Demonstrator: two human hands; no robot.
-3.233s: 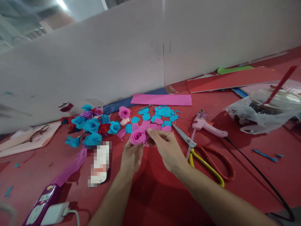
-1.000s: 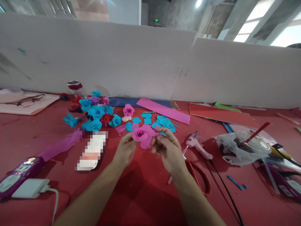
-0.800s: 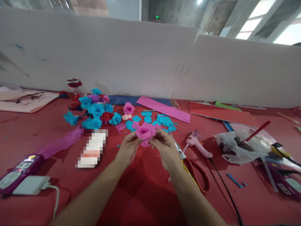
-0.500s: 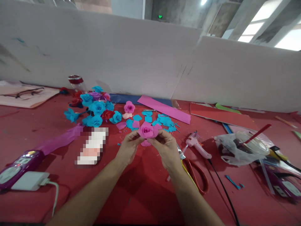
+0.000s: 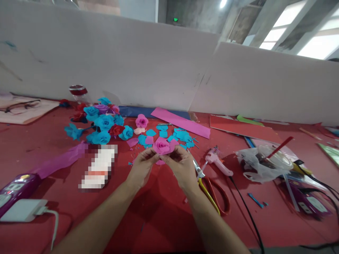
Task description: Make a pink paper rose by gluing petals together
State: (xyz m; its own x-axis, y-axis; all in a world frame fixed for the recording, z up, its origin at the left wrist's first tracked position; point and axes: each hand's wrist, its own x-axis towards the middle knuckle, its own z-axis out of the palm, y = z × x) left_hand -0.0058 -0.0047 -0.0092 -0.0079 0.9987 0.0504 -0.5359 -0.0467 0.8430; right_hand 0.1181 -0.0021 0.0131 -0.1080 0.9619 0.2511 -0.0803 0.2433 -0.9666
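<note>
A pink paper flower (image 5: 162, 145) with a curled centre is held up between my two hands, above the red table (image 5: 159, 225). My left hand (image 5: 141, 165) pinches its left petals, fingers closed. On the other side, my right hand (image 5: 180, 165) grips the right petals between thumb and fingers. The underside of the flower is mostly hidden by my fingers. Just behind it lie loose blue petals (image 5: 181, 135) and a few pink petals (image 5: 132, 142). A second pink flower (image 5: 142, 121) rests farther back.
Blue, red and purple paper flowers (image 5: 104, 122) are bunched at the left. Scissors (image 5: 215, 195) and a pink glue gun (image 5: 219, 162) with a cord lie right of my right arm. A plastic bag with a cup (image 5: 261, 164) stands farther right. Power strips (image 5: 19, 190) sit at both sides.
The view has shifted slightly to the right, so things on the table appear a little farther left. Both hands keep hold of the pink flower, with little change in grip.
</note>
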